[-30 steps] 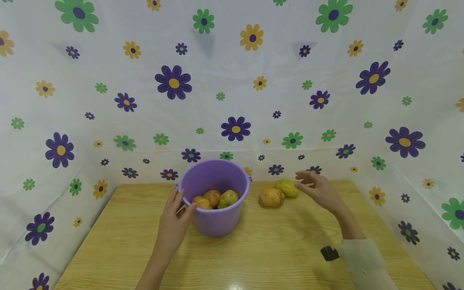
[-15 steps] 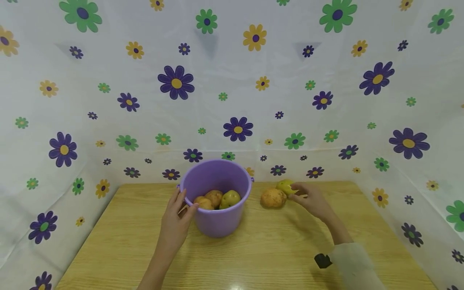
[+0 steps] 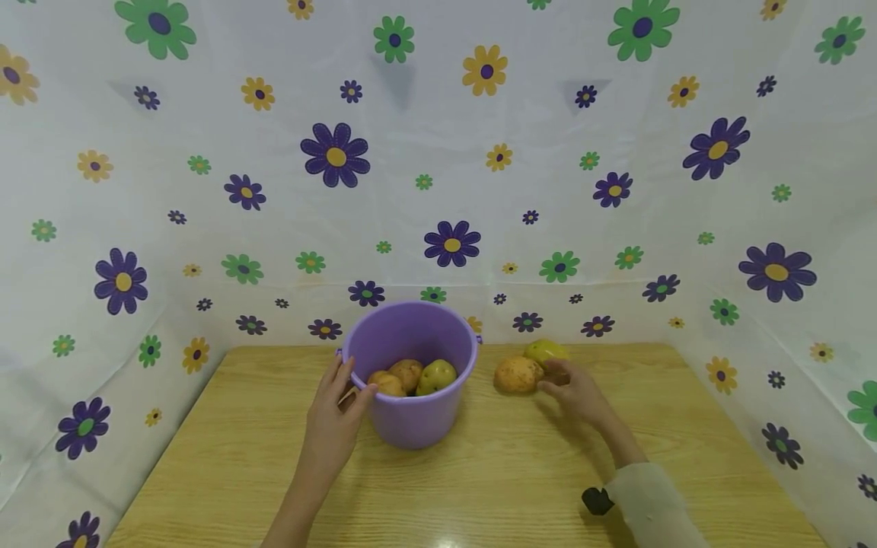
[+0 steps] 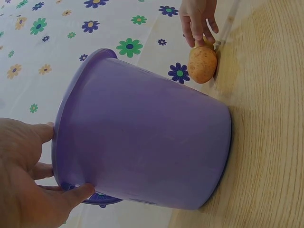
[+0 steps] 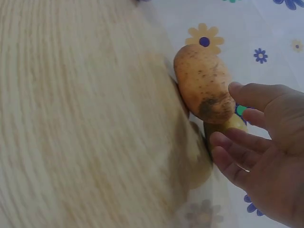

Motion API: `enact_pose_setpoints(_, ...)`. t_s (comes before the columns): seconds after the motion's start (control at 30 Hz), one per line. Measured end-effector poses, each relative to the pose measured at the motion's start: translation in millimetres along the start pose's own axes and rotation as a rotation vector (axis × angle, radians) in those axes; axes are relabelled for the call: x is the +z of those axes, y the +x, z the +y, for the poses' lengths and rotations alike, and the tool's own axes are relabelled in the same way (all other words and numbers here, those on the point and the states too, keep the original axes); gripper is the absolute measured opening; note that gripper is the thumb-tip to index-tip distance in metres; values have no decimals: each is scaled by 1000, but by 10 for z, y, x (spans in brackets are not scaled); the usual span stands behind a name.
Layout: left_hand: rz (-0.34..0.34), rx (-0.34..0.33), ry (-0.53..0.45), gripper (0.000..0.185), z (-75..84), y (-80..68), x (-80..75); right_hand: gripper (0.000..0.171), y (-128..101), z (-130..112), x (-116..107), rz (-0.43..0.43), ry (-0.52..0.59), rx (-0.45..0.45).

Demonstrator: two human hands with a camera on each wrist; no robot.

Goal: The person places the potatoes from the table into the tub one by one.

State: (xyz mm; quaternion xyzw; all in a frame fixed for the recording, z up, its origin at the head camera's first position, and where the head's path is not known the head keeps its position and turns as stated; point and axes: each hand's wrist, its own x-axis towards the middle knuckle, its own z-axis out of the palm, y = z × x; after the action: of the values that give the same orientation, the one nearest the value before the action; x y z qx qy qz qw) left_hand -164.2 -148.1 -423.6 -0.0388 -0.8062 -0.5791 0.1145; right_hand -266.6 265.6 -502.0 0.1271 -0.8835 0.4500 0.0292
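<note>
The left hand (image 3: 333, 417) gripped the bucket's (image 3: 409, 396) near rim, thumb hooked inside, three potatoes in it. The right hand (image 3: 574, 390) lay with loosely spread fingers touching the brown potato (image 3: 517, 374) on the table (image 3: 479, 487), right of the bucket; nothing was gripped yet. A yellow one (image 3: 544, 351) sat just behind. I judged a careless grab could nudge either round potato rolling toward the table's back edge.

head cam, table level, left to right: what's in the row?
Left hand on the rim of the purple bucket → brown potato → right hand reaching it. The yellow-green potato lies behind, overlapping both, so it is left out.
</note>
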Motion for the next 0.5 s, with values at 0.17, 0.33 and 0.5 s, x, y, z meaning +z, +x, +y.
enact_pose_setpoints(0.17,-4,6,2,67,-3,2,1,53,5,26,82,21,-18,20)
enact_pose_setpoints(0.33,-5,8,1,69,-2,4,-1,54,20,36,134,28,-18,-11)
enact_pose_setpoints(0.5,-3,4,-3,68,9,2,-7,53,22,32,166,23,-17,-33)
